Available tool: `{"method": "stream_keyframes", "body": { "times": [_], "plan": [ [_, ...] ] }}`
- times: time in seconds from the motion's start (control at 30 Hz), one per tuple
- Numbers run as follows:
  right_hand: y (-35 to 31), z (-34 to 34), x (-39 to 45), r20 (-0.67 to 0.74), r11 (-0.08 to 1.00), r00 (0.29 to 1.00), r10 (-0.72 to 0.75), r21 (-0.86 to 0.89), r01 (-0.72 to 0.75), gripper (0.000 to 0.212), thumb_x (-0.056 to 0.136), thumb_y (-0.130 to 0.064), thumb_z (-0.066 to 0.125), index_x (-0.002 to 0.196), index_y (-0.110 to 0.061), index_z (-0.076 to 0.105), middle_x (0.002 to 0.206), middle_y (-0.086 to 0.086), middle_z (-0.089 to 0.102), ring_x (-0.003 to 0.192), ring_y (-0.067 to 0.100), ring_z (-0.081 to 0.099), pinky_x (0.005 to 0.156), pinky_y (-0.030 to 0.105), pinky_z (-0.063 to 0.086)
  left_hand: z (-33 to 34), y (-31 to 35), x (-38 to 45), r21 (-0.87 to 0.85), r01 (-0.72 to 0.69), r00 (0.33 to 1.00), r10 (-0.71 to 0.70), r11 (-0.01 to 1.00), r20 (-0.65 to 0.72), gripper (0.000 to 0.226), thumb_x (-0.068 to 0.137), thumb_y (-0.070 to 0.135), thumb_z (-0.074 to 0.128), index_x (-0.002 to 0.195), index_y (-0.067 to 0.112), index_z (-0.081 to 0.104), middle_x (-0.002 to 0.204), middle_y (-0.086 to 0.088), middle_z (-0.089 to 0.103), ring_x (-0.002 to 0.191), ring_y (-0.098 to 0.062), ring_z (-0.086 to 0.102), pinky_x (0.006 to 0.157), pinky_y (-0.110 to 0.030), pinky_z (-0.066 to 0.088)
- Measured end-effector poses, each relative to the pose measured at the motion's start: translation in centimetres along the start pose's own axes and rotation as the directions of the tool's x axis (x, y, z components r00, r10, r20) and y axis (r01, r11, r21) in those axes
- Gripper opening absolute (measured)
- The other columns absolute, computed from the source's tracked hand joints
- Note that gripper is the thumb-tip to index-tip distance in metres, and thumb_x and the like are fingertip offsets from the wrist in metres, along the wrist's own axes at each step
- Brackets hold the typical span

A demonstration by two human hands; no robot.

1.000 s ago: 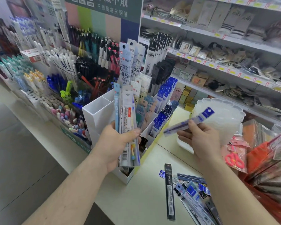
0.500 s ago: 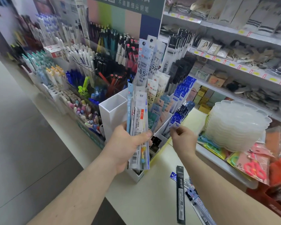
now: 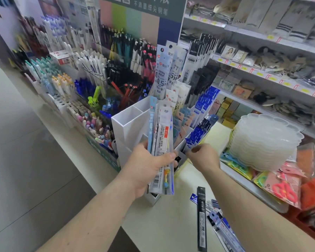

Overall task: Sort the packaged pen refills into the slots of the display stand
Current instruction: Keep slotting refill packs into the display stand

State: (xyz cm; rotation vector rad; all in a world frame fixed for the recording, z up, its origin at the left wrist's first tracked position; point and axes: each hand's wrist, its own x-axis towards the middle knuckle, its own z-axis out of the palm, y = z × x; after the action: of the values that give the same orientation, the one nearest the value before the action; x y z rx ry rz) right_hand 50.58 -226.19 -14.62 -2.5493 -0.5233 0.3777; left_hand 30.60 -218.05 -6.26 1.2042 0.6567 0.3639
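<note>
My left hand (image 3: 149, 168) grips a bundle of packaged pen refills (image 3: 161, 142), held upright in front of the white display stand (image 3: 129, 128). My right hand (image 3: 203, 157) is at the stand's right side, its fingertips pinching the lower end of a blue refill pack (image 3: 198, 133) that leans in a slot among other blue packs. Taller white and black refill packs (image 3: 164, 73) fill the slots behind. Loose refill packs (image 3: 216, 220) lie on the counter at the lower right, one of them a long black pack (image 3: 201, 219).
Pen displays (image 3: 84, 84) crowd the counter to the left of the stand. A stack of clear plastic palettes (image 3: 264, 142) sits to the right, with packaged scissors (image 3: 284, 190) beside it. Store shelves (image 3: 262, 70) run along the back right. Grey floor lies at the left.
My right hand carried the blue refill pack from mid-air on the right over to the stand and lowered it into the slot with the blue packs. The left hand kept its bundle.
</note>
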Motion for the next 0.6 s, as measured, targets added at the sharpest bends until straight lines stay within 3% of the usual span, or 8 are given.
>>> {"method": "stream_keyframes", "body": {
  "times": [0.1,0.17,0.23,0.3,0.4,0.47,0.53,0.6],
  "plan": [
    [-1.6,-2.8,-3.5,-0.21,0.935,0.976,-0.063,0.33,0.131,0.018,0.088,-0.019,0.066,0.072,-0.027,0.066,0.075,-0.008,0.07,0.074,0.009,0.063,0.065,0.028,0.051,0.4,-0.3,0.1,0.019,0.007,0.999,-0.008,1.0,0.045,0.032,0.086,0.008,0.074,0.112,0.021,0.061,0.097,-0.002,0.078,0.087,-0.02,0.076,0.083,-0.044,0.059],
    [-2.8,-5.0,-6.3,-0.243,0.803,0.965,-0.101,0.552,0.223,0.024,0.087,-0.014,0.07,0.067,-0.028,0.069,0.065,-0.008,0.069,0.065,0.001,0.062,0.057,0.018,0.05,0.7,-0.6,0.1,0.039,0.0,0.997,-0.003,0.999,0.08,0.033,0.087,0.008,0.073,0.114,0.021,0.06,0.097,0.0,0.078,0.088,-0.02,0.076,0.088,-0.048,0.057],
    [-3.8,-6.9,-9.2,-0.212,0.699,0.962,-0.171,0.663,0.27,0.019,0.084,-0.015,0.074,0.068,-0.026,0.073,0.063,-0.008,0.068,0.056,-0.001,0.057,0.052,0.013,0.047,1.2,-0.9,0.0,0.055,-0.005,0.994,-0.001,0.998,0.107,0.037,0.087,0.009,0.073,0.117,0.025,0.059,0.097,0.002,0.078,0.088,-0.018,0.076,0.086,-0.045,0.058],
    [-4.5,-7.7,-11.4,-0.134,0.697,0.961,-0.241,0.666,0.268,0.011,0.079,-0.025,0.08,0.077,-0.021,0.07,0.058,-0.006,0.063,0.05,0.0,0.052,0.047,0.014,0.044,1.7,-1.2,0.1,0.082,-0.02,0.99,0.008,0.996,0.143,0.04,0.086,0.011,0.076,0.119,0.027,0.061,0.097,0.002,0.078,0.089,-0.018,0.076,0.082,-0.042,0.058],
    [-4.6,-7.7,-12.5,-0.051,0.8,0.97,-0.237,0.557,0.225,0.032,0.07,-0.038,0.088,0.085,-0.023,0.064,0.056,-0.013,0.057,0.049,0.002,0.05,0.046,0.018,0.044,2.7,-1.7,0.1,0.113,-0.045,0.976,0.02,0.993,0.215,0.032,0.082,0.006,0.074,0.108,0.024,0.073,0.097,-0.005,0.078,0.093,-0.022,0.075,0.082,-0.039,0.059],
    [-4.4,-8.1,-12.6,-0.027,0.794,0.977,-0.211,0.579,0.187,0.026,0.072,-0.029,0.088,0.085,-0.021,0.067,0.055,-0.014,0.06,0.049,0.004,0.053,0.046,0.02,0.046,3.0,-1.7,0.0,0.1,-0.041,0.959,0.011,0.994,0.282,0.028,0.081,0.002,0.069,0.1,0.021,0.076,0.097,-0.012,0.077,0.094,-0.026,0.075,0.078,-0.031,0.059],
    [-3.8,-8.6,-12.6,-0.001,0.74,0.977,-0.212,0.653,0.161,0.014,0.078,-0.019,0.084,0.08,-0.019,0.071,0.058,-0.01,0.065,0.049,0.006,0.057,0.044,0.021,0.047,3.0,-1.6,-0.1,0.058,0.019,0.939,-0.038,0.998,0.343,0.026,0.084,0.0,0.066,0.103,0.016,0.075,0.1,-0.018,0.076,0.095,-0.031,0.074,0.076,-0.032,0.06],
    [-3.2,-9.1,-12.7,0.011,0.693,0.972,-0.235,0.703,0.159,0.023,0.085,-0.01,0.078,0.066,-0.022,0.072,0.054,-0.011,0.063,0.044,0.004,0.053,0.041,0.017,0.043,2.9,-1.4,-0.2,0.037,0.076,0.919,-0.085,0.996,0.385,0.026,0.087,-0.001,0.065,0.108,0.012,0.073,0.1,-0.018,0.075,0.095,-0.031,0.074,0.075,-0.036,0.06]
  ]
}}
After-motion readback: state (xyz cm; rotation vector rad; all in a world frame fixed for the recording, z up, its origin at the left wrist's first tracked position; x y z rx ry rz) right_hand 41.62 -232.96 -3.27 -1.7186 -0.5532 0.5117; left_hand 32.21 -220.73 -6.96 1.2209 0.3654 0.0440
